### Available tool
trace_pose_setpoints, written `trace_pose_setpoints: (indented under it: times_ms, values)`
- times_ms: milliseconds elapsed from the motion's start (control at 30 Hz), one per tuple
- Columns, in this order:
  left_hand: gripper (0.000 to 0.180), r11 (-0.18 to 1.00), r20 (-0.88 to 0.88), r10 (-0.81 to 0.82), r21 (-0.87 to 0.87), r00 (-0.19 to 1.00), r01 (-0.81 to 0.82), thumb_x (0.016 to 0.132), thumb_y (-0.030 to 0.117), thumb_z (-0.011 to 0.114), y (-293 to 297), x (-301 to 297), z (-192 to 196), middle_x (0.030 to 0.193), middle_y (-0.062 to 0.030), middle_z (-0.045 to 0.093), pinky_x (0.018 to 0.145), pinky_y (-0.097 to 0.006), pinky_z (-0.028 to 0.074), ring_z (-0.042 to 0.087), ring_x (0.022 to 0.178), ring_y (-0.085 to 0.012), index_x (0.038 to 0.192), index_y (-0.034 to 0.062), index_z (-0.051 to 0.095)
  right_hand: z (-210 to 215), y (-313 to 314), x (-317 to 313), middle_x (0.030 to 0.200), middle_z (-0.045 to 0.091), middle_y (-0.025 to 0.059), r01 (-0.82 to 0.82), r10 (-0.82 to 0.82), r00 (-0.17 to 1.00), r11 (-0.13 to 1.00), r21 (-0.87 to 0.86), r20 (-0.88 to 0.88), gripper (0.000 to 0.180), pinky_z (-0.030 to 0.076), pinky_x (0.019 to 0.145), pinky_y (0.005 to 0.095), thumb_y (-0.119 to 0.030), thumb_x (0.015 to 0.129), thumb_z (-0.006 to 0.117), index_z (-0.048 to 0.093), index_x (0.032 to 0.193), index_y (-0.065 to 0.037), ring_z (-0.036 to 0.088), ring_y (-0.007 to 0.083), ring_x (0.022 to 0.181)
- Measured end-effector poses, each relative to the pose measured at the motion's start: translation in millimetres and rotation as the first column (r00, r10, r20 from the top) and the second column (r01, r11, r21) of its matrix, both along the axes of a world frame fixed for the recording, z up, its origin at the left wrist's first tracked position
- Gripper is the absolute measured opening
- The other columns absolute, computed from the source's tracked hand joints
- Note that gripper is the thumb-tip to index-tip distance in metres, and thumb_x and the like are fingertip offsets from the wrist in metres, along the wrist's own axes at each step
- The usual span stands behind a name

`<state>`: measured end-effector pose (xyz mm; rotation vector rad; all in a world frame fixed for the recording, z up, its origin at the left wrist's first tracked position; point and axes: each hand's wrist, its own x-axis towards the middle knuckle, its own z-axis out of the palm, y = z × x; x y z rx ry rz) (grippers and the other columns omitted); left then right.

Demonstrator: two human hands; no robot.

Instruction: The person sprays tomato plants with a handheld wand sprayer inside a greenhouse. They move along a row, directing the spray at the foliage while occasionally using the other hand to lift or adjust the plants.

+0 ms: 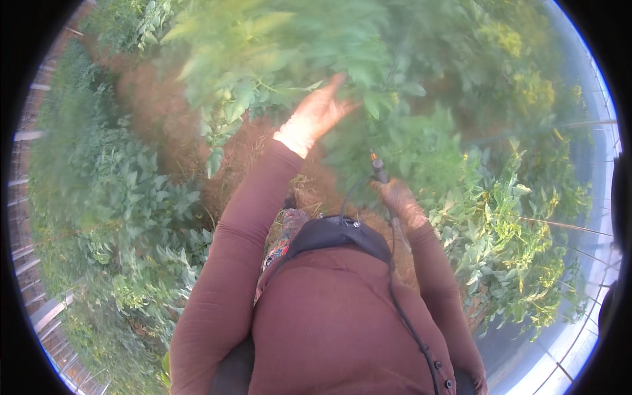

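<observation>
My left hand (321,113) reaches forward into the blurred green leaves (368,72) of a tall leafy plant, its fingers stretched out and apart. Nothing shows in its grasp, though foliage partly hides the fingertips. Lower and to the right, my right hand (403,201) is closed around a dark, slim handheld tool (380,172) with an orange tip pointing up toward the plants. Its exact kind I cannot make out. A thin black cable (347,196) loops near the tool and the dark waist pouch (339,237) in front of me.
Dense rows of leafy plants stand on the left (131,191) and on the right (507,237), some leaves yellowing. Thin wires (559,225) cross the right side, near a pale netted wall (596,257). Reddish-brown soil (158,102) shows between the rows. Another black cable (411,326) runs down my shirt.
</observation>
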<state>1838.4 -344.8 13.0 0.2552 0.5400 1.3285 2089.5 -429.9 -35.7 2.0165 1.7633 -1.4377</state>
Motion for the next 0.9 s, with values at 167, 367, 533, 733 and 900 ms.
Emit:
trace_pose_setpoints:
  times_ms: [167, 367, 533, 733, 900]
  values:
    - [0.047, 0.994, 0.01, -0.078, 0.083, 0.997, 0.077, 0.096, 0.019, 0.058, 19.4, -18.0, -5.3, 0.138, -0.0159, 0.045, 0.103, -0.053, 0.045, 0.049, 0.123, -0.0352, 0.136, 0.0044, 0.037, 21.8, -15.4, -13.2, 0.073, 0.065, 0.0152, 0.018, -0.016, 1.0, 0.995, -0.101, 0.015, 0.046, 0.048, 0.06, 0.0372, -0.038, 0.082, 0.068, 0.066, 0.096, 0.005, 0.063, 0.0233, 0.065]
    - [0.05, 0.997, 0.014, -0.076, -0.01, 0.997, 0.076, 0.095, 0.02, 0.06, 32.2, -24.1, -14.7, 0.139, -0.0131, 0.045, 0.101, -0.05, 0.047, 0.053, 0.119, -0.0346, 0.137, 0.0064, 0.038, 28.9, -23.0, -31.4, 0.077, 0.066, 0.0156, 0.154, -0.156, 0.988, 0.983, -0.1, -0.012, 0.046, 0.049, 0.06, 0.0362, -0.037, 0.082, 0.068, 0.065, 0.102, 0.004, 0.064, 0.0223, 0.069]
    - [0.052, 0.987, 0.186, -0.161, 0.048, 0.969, 0.155, 0.094, 0.02, 0.064, 34.3, -27.0, -18.7, 0.136, -0.0129, 0.049, 0.098, -0.05, 0.049, 0.054, 0.119, -0.0341, 0.137, 0.0064, 0.038, 19.2, -15.5, -36.3, 0.08, 0.067, 0.0158, 0.092, -0.095, 0.995, 0.993, 0.067, 0.037, 0.049, 0.049, 0.064, 0.0389, -0.041, 0.082, 0.065, 0.066, 0.102, 0.003, 0.065, 0.0253, 0.072]
    - [0.053, 0.989, 0.037, -0.142, 0.045, 0.989, 0.14, 0.093, 0.021, 0.065, 33.4, -21.4, -15.1, 0.136, -0.0136, 0.049, 0.1, -0.049, 0.048, 0.053, 0.119, -0.0332, 0.137, 0.0064, 0.039, 7.9, -7.3, -41.3, 0.083, 0.066, 0.0165, 0.059, -0.057, 0.997, 0.998, -0.036, 0.042, 0.049, 0.05, 0.066, 0.0393, -0.04, 0.084, 0.064, 0.064, 0.107, 0.004, 0.065, 0.0248, 0.075]
    - [0.054, 0.967, 0.381, -0.108, -0.173, 0.918, 0.185, 0.093, 0.017, 0.063, 14.2, -34.1, -11.3, 0.138, -0.0136, 0.047, 0.103, -0.044, 0.047, 0.05, 0.124, -0.0305, 0.139, 0.0038, 0.037, 12.7, -17.3, -42.6, 0.088, 0.065, 0.017, 0.136, -0.148, 0.984, 0.984, -0.116, -0.096, 0.049, 0.051, 0.066, 0.0384, -0.037, 0.085, 0.064, 0.06, 0.109, 0.005, 0.064, 0.0232, 0.076]
